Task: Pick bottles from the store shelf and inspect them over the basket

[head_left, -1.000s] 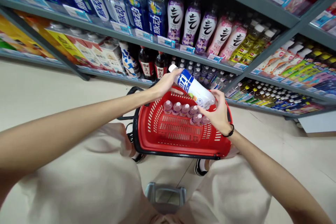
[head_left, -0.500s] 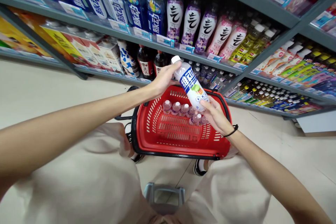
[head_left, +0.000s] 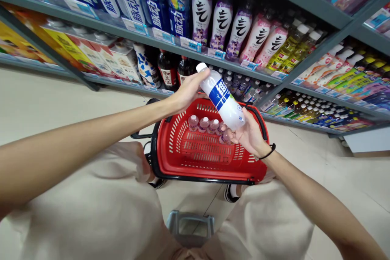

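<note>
A white drink bottle (head_left: 222, 96) with a blue label and white cap is held tilted above a red shopping basket (head_left: 170, 152). My left hand (head_left: 189, 89) grips its neck end near the cap. My right hand (head_left: 248, 136), a black band on the wrist, cups the bottle's base. Several small pink-capped bottles (head_left: 203, 124) stand in a row along the basket's far side, partly hidden by my right hand.
Grey store shelves (head_left: 170, 42) packed with drink bottles and cartons run across the back, down to floor level. My knees in beige trousers (head_left: 100, 207) flank the basket. A grey handle (head_left: 190, 222) shows between them on the pale tiled floor.
The bottle has been turned in both hands, showing a different side of the label, and lifted slightly. My right hand shifted from its side to under its base.
</note>
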`<state>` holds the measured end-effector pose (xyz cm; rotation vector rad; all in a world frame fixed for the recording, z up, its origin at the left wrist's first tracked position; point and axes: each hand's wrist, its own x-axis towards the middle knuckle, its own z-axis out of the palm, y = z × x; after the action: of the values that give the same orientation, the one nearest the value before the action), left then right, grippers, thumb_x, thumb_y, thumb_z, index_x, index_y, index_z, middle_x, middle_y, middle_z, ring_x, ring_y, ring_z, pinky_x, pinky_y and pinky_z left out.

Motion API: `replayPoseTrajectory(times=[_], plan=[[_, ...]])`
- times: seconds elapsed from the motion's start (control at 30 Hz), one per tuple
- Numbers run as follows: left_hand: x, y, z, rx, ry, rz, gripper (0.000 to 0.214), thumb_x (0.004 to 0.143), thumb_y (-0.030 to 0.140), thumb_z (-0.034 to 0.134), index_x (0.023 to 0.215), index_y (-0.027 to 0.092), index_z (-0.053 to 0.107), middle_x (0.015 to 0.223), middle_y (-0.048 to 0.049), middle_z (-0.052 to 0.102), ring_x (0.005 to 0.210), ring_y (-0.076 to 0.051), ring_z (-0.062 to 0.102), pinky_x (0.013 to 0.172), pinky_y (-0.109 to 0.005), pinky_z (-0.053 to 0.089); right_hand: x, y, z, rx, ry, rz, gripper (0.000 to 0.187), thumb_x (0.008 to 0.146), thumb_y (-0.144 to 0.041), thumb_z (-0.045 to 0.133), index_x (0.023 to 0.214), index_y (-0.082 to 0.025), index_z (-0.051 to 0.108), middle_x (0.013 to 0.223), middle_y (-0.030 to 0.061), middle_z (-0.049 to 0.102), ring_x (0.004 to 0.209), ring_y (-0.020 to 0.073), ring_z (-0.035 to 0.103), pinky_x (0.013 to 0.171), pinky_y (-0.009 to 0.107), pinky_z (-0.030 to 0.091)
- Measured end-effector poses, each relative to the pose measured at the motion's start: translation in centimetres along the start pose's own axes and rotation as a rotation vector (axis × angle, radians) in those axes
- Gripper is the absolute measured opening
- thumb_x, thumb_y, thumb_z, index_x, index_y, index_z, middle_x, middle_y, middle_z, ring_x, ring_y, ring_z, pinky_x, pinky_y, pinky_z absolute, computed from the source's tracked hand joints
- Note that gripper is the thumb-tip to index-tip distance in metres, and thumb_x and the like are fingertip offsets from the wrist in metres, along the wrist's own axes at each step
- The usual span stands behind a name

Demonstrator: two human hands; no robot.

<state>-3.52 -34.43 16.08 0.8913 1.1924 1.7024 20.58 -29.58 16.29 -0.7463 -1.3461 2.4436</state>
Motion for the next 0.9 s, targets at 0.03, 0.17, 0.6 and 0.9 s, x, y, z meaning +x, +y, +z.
replayPoseTrajectory(times=[0.03, 0.17, 0.6, 0.9], plan=[[0.0, 0.0, 0.0, -0.003, -0.007, -0.003, 0.069, 0.089, 0.075, 0.068, 0.124, 0.015, 0.071, 0.116, -0.0172, 0.076, 0.120, -0.037, 0.068, 0.099, -0.053, 0.061, 0.0, -0.1, 0.0, -0.002, -0.005, 0.010, 0.071, 0.086, -0.079, 0.066, 0.115, -0.014, 0.065, 0.085, 0.0101, 0.075, 0.053, 0.0133, 0.059, 0.042, 0.022, 0.041], [-0.1, -0.1, 0.0, 0.014, -0.029, -0.008, 0.064, 0.089, 0.074, 0.070, 0.115, 0.015, 0.069, 0.109, -0.0157, 0.076, 0.114, -0.034, 0.071, 0.096, -0.051, 0.064, 0.1, -0.3, -0.3, -0.015, 0.013, 0.065, 0.077, 0.084, -0.087, 0.057, 0.104, -0.013, 0.064, 0.074, 0.0105, 0.072, 0.047, 0.0144, 0.056, 0.041, 0.024, 0.039], [0.9, -1.0, 0.0, 0.006, 0.112, -0.088, 0.046, 0.090, 0.062, 0.067, 0.101, 0.017, 0.066, 0.097, -0.0114, 0.074, 0.105, -0.031, 0.072, 0.094, -0.051, 0.063, 0.1, -0.3, -0.4, -0.136, 0.028, -0.033, 0.069, 0.082, -0.075, 0.069, 0.111, -0.013, 0.064, 0.083, 0.0090, 0.072, 0.059, 0.0156, 0.062, 0.053, 0.028, 0.050], [1.0, -1.5, -0.5, -0.010, 0.151, -0.124, 0.042, 0.087, 0.060, 0.068, 0.091, 0.018, 0.061, 0.090, -0.0092, 0.071, 0.102, -0.032, 0.071, 0.098, -0.055, 0.061, 0.8, 1.3, -1.8, -0.602, 0.235, -0.393, 0.071, 0.075, -0.050, 0.093, 0.133, -0.022, 0.063, 0.136, 0.0109, 0.070, 0.120, 0.0273, 0.069, 0.091, 0.038, 0.066]])
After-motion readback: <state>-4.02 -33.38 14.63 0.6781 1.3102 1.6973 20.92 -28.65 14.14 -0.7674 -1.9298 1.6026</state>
